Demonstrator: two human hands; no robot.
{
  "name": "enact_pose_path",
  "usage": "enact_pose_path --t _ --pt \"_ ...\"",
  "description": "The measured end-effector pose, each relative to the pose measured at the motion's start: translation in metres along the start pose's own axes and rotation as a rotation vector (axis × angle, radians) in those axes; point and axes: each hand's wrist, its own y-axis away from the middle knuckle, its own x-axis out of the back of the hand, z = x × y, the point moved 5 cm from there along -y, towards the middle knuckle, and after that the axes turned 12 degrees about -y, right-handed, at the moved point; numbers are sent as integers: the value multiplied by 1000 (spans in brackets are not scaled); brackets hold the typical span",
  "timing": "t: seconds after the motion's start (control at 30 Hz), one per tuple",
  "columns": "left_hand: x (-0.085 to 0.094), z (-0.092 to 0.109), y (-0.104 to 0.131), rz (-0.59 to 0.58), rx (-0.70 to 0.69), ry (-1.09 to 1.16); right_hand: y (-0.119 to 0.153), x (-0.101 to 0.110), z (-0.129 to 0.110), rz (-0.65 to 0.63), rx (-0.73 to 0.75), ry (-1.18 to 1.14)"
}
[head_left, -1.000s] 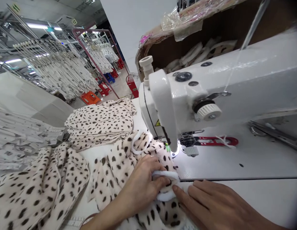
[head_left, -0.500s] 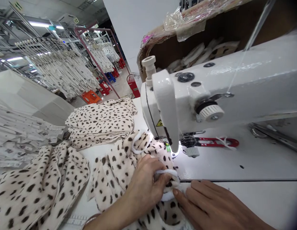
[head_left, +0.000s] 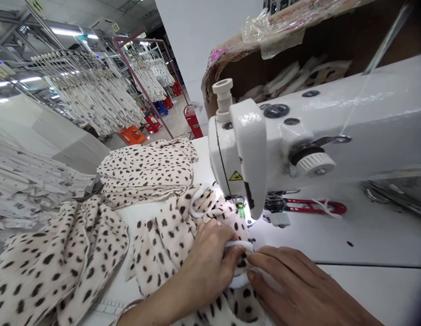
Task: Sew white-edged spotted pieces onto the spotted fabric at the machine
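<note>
A cream plush fabric piece with dark spots (head_left: 169, 231) lies under and around my hands, reaching up to the needle area of a white sewing machine (head_left: 231, 149). My left hand (head_left: 213, 256) is closed on it, thumb and fingers pinching beside a white-edged spotted flap (head_left: 239, 281). My right hand (head_left: 292, 283) grips the same flap from the right, its fingertips against the edge and close to my left thumb. Higher on the fabric, a rounded white trim loop (head_left: 193, 206) shows. The layers between my fingers are partly hidden.
Folded spotted fabric (head_left: 149, 167) is stacked behind, and more spotted fabric (head_left: 57, 262) lies at left. Red-handled thread snips (head_left: 299, 206) rest under the machine arm. A cardboard box (head_left: 213, 68) with cut pieces stands behind. Hanging garments (head_left: 91, 95) fill the background.
My right fingers have moved up and inward onto the flap, closer to my left thumb. The whole view has shifted slightly; the fabric by the needle looks much the same.
</note>
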Motion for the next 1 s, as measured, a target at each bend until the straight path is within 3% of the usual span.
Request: enact_pose_path --t 0.13,0.33,0.53,0.6,0.7,0.8,0.9,1.0 --pt "-1 2 0 20 -43 -69 2 1 0 -50 27 33" --pt "-5 3 2 58 -55 -101 -3 8 -3 -12 15 25" --pt "-5 4 0 74 -64 -125 -2 2 -1 1 6 21" --pt "-2 5 1 127 -89 -130 -1 0 -1 40 -10 9" --pt "4 11 6 293 -199 -194 -3 1 -3 65 -38 14" --pt "7 23 19 433 -436 -265 -9 3 -6 39 -48 17" --pt "4 29 32 436 -667 -305 -13 7 -5 12 -69 -18" --pt "4 25 36 411 -708 -302 -14 11 -2 8 -71 -47"
